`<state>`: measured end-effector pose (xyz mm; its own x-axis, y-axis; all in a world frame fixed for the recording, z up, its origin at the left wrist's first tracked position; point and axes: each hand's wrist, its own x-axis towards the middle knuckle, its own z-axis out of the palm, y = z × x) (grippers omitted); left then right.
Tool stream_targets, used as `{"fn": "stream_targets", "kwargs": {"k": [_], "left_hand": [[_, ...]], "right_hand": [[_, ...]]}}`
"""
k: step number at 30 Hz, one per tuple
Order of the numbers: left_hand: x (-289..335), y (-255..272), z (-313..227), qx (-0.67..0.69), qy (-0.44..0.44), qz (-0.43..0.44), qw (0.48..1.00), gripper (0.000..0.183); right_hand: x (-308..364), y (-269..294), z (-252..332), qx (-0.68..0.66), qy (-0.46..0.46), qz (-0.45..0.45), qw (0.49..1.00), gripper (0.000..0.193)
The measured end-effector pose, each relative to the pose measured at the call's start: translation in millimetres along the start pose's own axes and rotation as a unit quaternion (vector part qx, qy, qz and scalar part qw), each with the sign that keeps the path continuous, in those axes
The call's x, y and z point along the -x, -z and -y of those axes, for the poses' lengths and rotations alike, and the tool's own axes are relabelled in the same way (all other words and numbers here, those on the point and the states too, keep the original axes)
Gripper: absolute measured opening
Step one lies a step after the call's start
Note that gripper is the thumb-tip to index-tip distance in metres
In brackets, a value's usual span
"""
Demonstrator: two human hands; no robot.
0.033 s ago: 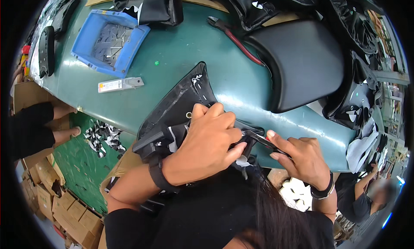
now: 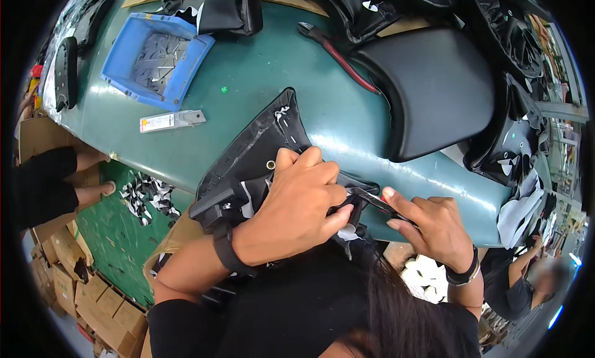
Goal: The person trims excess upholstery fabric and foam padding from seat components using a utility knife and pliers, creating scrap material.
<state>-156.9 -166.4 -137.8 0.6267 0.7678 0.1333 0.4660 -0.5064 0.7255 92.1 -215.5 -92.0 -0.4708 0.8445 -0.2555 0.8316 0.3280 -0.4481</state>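
Note:
A black padded cover piece [image 2: 247, 150], pointed at its far end, with white staples or scraps and a brass-coloured eyelet, lies in front of me over the near table edge. My left hand [image 2: 302, 194] is closed on its near part, knuckles up; what lies under the fingers is hidden. My right hand [image 2: 431, 225] grips a dark cutter knife [image 2: 375, 200], thumb along its top. The blade end points left and meets the black material beside my left fingertips. White lining bits show just below that spot.
On the green table [image 2: 260, 67] are a blue bin [image 2: 113, 64] of flat metal pieces, a small clear plastic case [image 2: 172, 121], red-handled cutting pliers [image 2: 347, 67] and a black padded seat [image 2: 440, 85]. More black covers line the far and right sides. Other people are at left and lower right.

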Motion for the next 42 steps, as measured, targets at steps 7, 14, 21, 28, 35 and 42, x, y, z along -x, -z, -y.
{"fn": "stream_targets", "kwargs": {"k": [7,14,21,28,35,42], "left_hand": [[-9.0,16.7,4.0,0.214,0.088,-0.007,0.973,0.032],[-5.7,47.4,5.6,0.418,0.247,0.001,0.874,0.025],[-31.0,77.6,14.5,0.352,0.149,0.007,0.924,0.024],[-25.7,25.9,23.1,-0.133,0.012,-0.032,0.991,0.018],[-26.5,48.7,36.3,0.541,0.143,-0.130,0.819,0.027],[-3.5,16.3,19.5,-0.147,0.088,-0.120,0.978,0.028]], "right_hand": [[12.5,-16.5,27.5,0.056,-0.050,-0.008,0.997,0.057],[22.2,-43.6,52.6,0.024,-0.132,-0.121,0.984,0.060],[-22.4,1.9,40.4,0.123,-0.130,-0.035,0.983,0.052],[-27.6,-28.2,45.3,0.064,-0.110,-0.098,0.987,0.054],[2.4,-40.6,69.3,0.014,-0.103,-0.169,0.980,0.058],[-13.8,-14.5,36.5,-0.038,-0.118,-0.175,0.977,0.051]]}}
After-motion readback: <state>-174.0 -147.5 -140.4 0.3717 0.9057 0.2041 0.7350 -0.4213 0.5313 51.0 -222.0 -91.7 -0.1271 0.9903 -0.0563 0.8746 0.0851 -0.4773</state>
